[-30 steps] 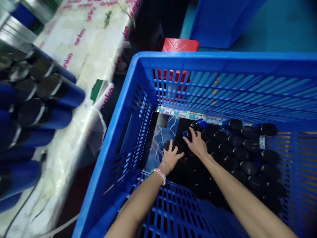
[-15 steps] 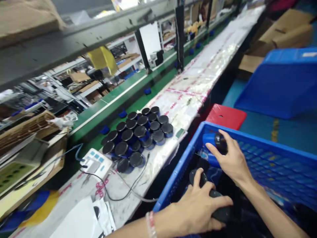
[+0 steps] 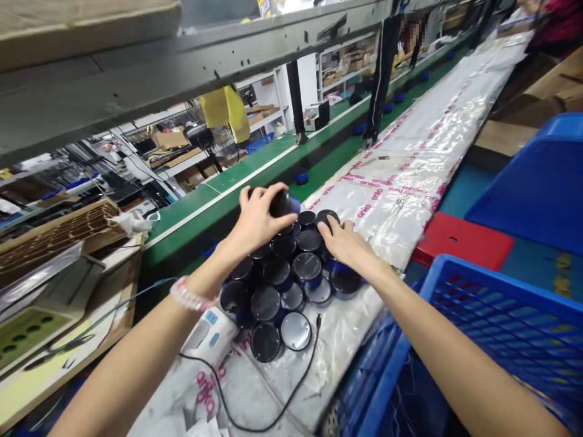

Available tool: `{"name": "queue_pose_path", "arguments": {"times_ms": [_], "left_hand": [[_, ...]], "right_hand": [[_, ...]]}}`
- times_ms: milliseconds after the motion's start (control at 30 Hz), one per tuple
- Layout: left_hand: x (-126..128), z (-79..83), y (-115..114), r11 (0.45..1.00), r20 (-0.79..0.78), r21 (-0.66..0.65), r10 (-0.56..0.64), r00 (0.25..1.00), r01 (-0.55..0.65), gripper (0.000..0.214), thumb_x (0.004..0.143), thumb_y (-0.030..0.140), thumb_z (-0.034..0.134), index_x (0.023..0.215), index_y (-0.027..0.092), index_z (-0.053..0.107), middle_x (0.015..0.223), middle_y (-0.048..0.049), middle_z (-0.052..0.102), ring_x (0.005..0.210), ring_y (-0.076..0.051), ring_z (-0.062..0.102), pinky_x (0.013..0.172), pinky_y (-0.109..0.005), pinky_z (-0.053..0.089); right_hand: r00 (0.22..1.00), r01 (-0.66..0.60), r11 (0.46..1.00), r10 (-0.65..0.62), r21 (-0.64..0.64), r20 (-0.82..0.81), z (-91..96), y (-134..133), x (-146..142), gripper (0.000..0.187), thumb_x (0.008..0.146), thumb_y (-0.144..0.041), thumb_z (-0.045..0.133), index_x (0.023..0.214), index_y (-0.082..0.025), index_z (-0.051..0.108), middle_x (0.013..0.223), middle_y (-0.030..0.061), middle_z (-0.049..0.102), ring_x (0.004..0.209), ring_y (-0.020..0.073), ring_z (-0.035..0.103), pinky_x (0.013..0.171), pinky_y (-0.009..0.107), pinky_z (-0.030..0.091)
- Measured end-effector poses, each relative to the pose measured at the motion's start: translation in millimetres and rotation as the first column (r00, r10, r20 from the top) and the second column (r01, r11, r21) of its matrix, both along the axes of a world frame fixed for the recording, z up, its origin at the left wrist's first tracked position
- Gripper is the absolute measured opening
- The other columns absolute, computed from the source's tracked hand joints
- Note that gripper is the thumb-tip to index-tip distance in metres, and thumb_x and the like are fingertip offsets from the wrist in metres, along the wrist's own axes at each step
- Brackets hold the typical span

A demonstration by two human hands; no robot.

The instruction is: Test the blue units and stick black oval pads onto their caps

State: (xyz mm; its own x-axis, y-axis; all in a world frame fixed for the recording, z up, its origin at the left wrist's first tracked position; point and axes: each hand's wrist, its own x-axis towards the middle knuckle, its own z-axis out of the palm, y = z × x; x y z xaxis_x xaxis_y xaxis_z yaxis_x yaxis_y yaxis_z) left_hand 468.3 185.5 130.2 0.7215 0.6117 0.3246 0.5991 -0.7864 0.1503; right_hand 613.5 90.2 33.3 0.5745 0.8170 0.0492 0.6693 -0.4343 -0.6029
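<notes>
A cluster of short round blue canisters with black tops point(image 3: 276, 271) stands on the plastic-covered bench. At the cluster's far left side, my left hand point(image 3: 257, 221), with a beaded bracelet on its wrist, grips a tilted canister point(image 3: 279, 205) just above the others. My right hand point(image 3: 347, 241) has its fingers closed on another canister point(image 3: 327, 216) at the far right of the group. Its underside is hidden, so I cannot tell whether it touches the bench. One top point(image 3: 296, 331) at the near side shines with reflected light.
A white power strip point(image 3: 214, 331) and a black cable point(image 3: 291, 400) lie nearest me. Along the far side runs a green conveyor point(image 3: 255, 176) carrying spaced blue pieces. Right of the bench are a blue crate point(image 3: 501, 291) and a red stool point(image 3: 464, 237). A metal beam point(image 3: 191, 73) crosses above.
Both hands have moved from the blue crate up and left to the bench cluster, each with a canister. The view has turned, and the crate now sits farther right.
</notes>
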Motion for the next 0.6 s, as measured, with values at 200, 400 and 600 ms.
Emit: {"name": "queue_pose_path", "arguments": {"times_ms": [200, 400, 600], "left_hand": [[98, -33.4, 36, 0.984, -0.171, -0.174, -0.068, 0.983, 0.038, 0.055, 0.076, 0.046, 0.06, 0.125, 0.025, 0.046, 0.115, -0.0063, 0.056, 0.115, -0.026, 0.044, 0.105, -0.044, 0.023], [138, -44.8, 42, 0.967, -0.29, -0.229, 0.046, 0.956, -0.116, 0.06, 0.076, 0.056, 0.053, 0.128, 0.028, 0.042, 0.129, -0.0121, 0.045, 0.121, -0.039, 0.036, 0.091, -0.049, 0.037], [137, -47.6, 27, 0.94, -0.529, -0.252, 0.064, 0.846, -0.229, 0.07, 0.075, 0.068, 0.048, 0.128, 0.023, 0.043, 0.125, -0.0136, 0.052, 0.106, -0.035, 0.051, 0.074, -0.043, 0.051]], "right_hand": [[0.995, -0.089, 0.988, 0.095, 0.123, -0.039, -8.2, -25, 12, 0.057, 0.094, -0.057, 0.019, 0.126, -0.021, 0.048, 0.121, 0.0113, 0.055, 0.111, 0.0266, 0.052, 0.093, 0.041, 0.04], [0.972, 0.194, 0.936, -0.144, 0.292, -0.185, -46.9, -123, 64, 0.045, 0.091, -0.057, 0.033, 0.103, -0.024, 0.06, 0.099, 0.0056, 0.061, 0.089, 0.0217, 0.06, 0.082, 0.035, 0.046], [0.912, 0.334, 0.923, -0.265, 0.193, -0.312, -93.3, -203, 80, 0.046, 0.09, -0.058, 0.032, 0.104, -0.025, 0.061, 0.101, 0.005, 0.06, 0.09, 0.0224, 0.06, 0.075, 0.035, 0.049]]}}
